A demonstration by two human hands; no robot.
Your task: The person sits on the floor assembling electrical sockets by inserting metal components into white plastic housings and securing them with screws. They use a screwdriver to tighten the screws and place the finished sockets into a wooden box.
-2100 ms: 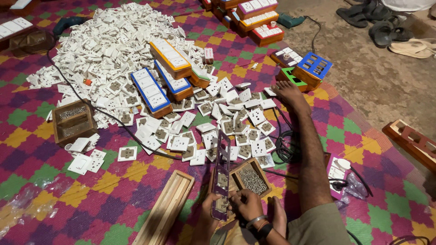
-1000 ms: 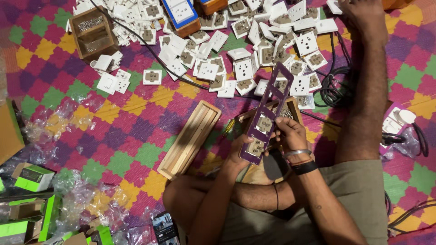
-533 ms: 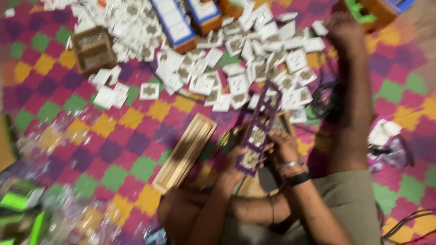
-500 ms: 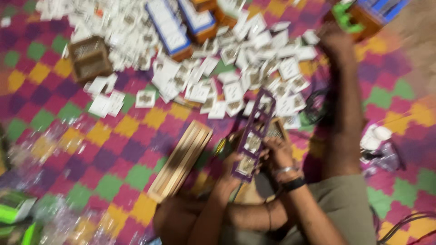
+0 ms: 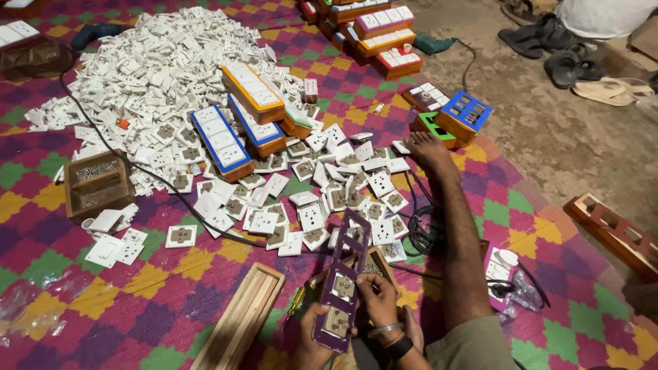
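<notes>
Purple panel (image 5: 340, 286) up on end over my lap, just short of the socket pile (image 5: 329, 199). Two sockets seated in its lower openings; upper openings bare, loose sockets aplenty beyond. My left hand (image 5: 312, 337) cups the bottom edge, fingers closed on it. My right hand (image 5: 378, 296) pinches the panel's right edge, wrist bent inward. Wooden tray (image 5: 241, 323) left of panel.

A checkered mat (image 5: 157, 301) in pink, green, yellow and purple covers the floor. On it lie a big heap of white sockets (image 5: 144, 62), long switch boxes (image 5: 221, 140) edged in blue and orange, a small wooden box of screws (image 5: 97, 183), an open wooden tray (image 5: 241, 325), a screwdriver (image 5: 295, 305) and a black cable (image 5: 421, 236). Sandals (image 5: 569, 65) rest on the bare floor (image 5: 548, 137) beyond.
</notes>
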